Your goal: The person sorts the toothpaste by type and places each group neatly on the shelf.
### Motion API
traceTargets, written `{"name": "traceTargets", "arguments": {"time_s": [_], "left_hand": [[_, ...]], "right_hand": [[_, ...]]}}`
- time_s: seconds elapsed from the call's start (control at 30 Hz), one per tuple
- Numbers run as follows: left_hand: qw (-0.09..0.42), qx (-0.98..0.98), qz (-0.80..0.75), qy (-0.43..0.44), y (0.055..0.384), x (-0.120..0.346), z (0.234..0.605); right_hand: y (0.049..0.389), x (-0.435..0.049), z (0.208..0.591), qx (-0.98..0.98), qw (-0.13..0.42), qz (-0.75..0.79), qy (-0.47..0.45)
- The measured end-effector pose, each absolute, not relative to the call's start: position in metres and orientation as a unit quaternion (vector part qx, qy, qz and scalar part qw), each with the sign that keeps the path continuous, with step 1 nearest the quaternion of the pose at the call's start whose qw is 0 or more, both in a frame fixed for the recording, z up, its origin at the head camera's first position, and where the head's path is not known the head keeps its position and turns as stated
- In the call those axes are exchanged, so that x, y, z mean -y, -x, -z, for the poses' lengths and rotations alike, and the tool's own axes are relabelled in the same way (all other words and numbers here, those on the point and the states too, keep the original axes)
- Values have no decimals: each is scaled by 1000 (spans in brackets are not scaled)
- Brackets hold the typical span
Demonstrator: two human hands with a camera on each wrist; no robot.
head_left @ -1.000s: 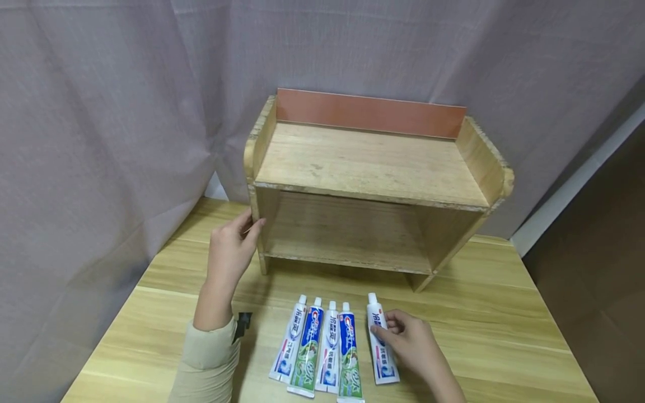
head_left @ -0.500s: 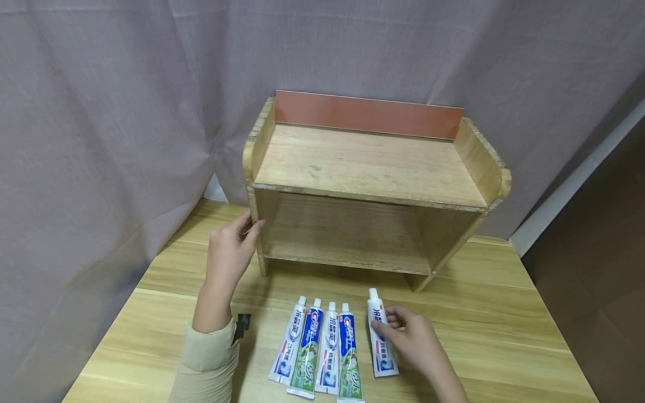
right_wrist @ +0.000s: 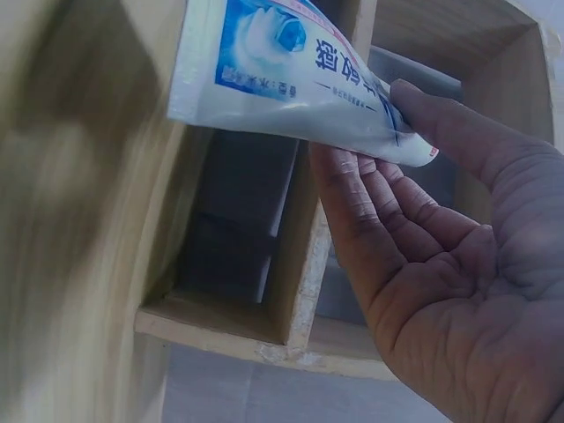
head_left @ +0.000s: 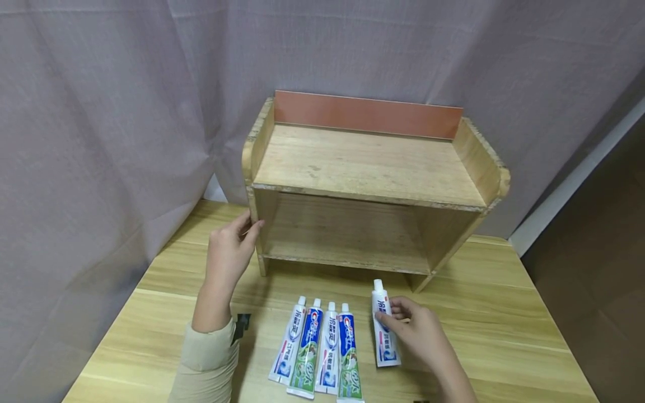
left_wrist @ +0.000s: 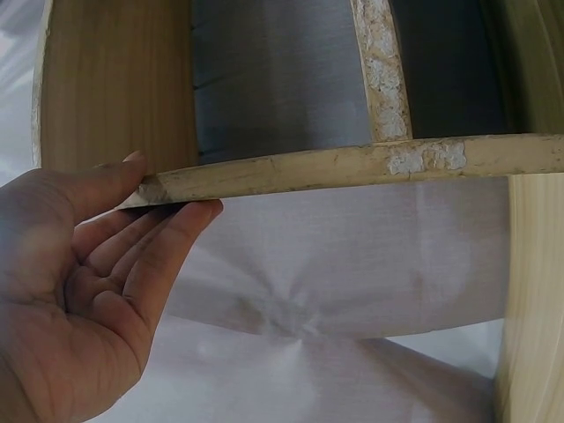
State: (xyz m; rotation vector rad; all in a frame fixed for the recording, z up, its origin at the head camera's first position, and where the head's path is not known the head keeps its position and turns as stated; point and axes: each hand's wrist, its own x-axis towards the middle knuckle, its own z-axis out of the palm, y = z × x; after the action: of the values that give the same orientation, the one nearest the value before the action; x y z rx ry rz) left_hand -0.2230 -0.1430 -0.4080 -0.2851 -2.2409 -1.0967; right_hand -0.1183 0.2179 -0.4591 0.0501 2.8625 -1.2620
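Observation:
A two-tier wooden shelf (head_left: 373, 162) stands on the table. My left hand (head_left: 232, 243) pinches the front edge of its left side panel; the left wrist view shows the thumb on one face of the panel (left_wrist: 291, 172) and the fingers on the other. With thumb and fingers my right hand (head_left: 415, 327) holds a white toothpaste tube (head_left: 385, 336), cap pointing toward the shelf. In the right wrist view the tube (right_wrist: 291, 79) is off the table, its fingers behind it. Left of it, a white and green row of toothpaste tubes (head_left: 307, 352) lies side by side on the table.
Grey curtain (head_left: 126, 112) hangs behind and to the left of the wood-grain table (head_left: 504, 313). A brown panel (head_left: 599, 246) stands at the right edge. A reddish strip (head_left: 368, 115) runs along the back of the shelf's top.
My right hand has lifted the white toothpaste tube and moved it a little toward the shelf. The left hand keeps its place on the side panel.

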Motion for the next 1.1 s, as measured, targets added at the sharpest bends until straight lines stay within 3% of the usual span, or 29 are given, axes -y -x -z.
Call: {"name": "traceTargets", "arguments": {"time_s": [1.1], "left_hand": [[303,848,423,101,222,142,407]], "right_hand": [[130,-226,408,-921,-67,383,18]]}}
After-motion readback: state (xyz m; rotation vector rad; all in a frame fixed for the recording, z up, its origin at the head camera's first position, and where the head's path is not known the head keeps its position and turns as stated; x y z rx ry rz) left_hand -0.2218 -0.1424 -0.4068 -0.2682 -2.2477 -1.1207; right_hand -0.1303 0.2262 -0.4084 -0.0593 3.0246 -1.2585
